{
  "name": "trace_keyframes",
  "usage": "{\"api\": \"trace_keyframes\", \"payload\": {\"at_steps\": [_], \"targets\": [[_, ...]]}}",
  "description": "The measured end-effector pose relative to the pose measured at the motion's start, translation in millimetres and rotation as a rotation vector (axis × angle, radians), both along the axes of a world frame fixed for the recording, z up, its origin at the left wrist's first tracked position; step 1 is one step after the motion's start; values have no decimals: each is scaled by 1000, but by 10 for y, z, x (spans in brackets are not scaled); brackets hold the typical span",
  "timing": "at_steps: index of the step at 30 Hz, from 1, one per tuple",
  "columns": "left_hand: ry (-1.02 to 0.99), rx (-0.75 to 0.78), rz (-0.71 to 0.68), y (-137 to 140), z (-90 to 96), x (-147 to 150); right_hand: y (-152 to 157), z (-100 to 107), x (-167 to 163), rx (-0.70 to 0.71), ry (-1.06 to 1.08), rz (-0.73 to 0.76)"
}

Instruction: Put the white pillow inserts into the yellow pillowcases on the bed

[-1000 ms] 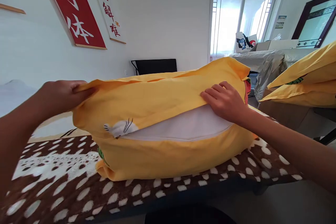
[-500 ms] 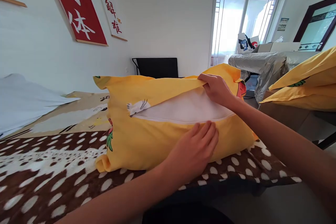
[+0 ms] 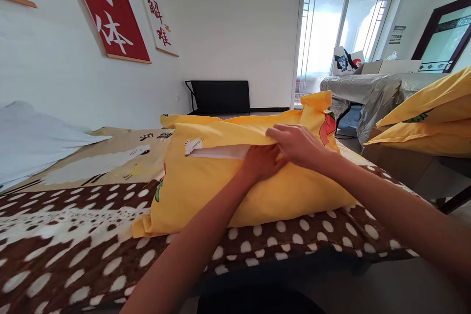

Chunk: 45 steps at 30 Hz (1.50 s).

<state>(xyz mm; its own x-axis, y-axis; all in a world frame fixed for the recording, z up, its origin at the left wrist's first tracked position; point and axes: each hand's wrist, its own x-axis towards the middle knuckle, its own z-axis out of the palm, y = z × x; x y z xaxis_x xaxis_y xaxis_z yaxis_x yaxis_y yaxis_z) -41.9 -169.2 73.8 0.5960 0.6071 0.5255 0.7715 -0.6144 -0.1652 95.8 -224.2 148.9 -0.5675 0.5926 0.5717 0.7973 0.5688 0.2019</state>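
A yellow pillowcase [image 3: 206, 191] with a white pillow [image 3: 224, 151] inside lies across the bed, its slit facing up. My left hand [image 3: 259, 162] reaches into the slit; the flap hides most of its fingers, so I cannot see whether they are closed. Just above it, my right hand [image 3: 296, 142] is closed on the flap's edge, its fingers bent over the cloth. The two hands are close together and overlap in this view. White pillow shows only to the left of my left hand.
A brown blanket with white dots [image 3: 110, 255] covers the bed. White cloth [image 3: 33, 142] is piled at the left. To the right, more yellow fabric [image 3: 437, 122] rests on a cardboard box [image 3: 397, 167]. Behind stands a covered table [image 3: 360, 86] with boxes.
My left hand has moved from the front of the pillowcase up into the slit. My right hand has come down with the flap, and less of the white pillow shows.
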Motion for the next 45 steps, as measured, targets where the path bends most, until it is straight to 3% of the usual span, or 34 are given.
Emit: {"api": "trace_keyframes", "payload": {"at_steps": [4,8,12,15,18,23,25,29,35,42,45], "targets": [[11,1,18,-47,-53,6,-59,-233,89,34,-290,-2],[29,67,22,-343,-111,-36,-31,-383,258,107,-409,3],[207,353,-54,-748,-139,-172,-1,-428,318,135,-386,10],[244,544,-120,-887,-51,-355,11,-442,292,154,-376,33],[166,589,33,-775,115,-626,-2,-466,266,176,-381,55],[247,463,302,-398,337,-1198,-60,-506,253,204,-402,88],[311,459,288,-336,367,-1395,-62,-513,257,201,-409,94],[415,510,122,-407,309,-1615,18,-487,324,153,-408,50],[488,341,97,-604,183,-1632,235,-316,664,24,-409,-140],[489,-67,254,-936,631,-1506,194,-161,1095,-155,-344,-409],[494,-226,253,-1108,723,-1433,-5,-105,1156,-308,-369,-399]]}}
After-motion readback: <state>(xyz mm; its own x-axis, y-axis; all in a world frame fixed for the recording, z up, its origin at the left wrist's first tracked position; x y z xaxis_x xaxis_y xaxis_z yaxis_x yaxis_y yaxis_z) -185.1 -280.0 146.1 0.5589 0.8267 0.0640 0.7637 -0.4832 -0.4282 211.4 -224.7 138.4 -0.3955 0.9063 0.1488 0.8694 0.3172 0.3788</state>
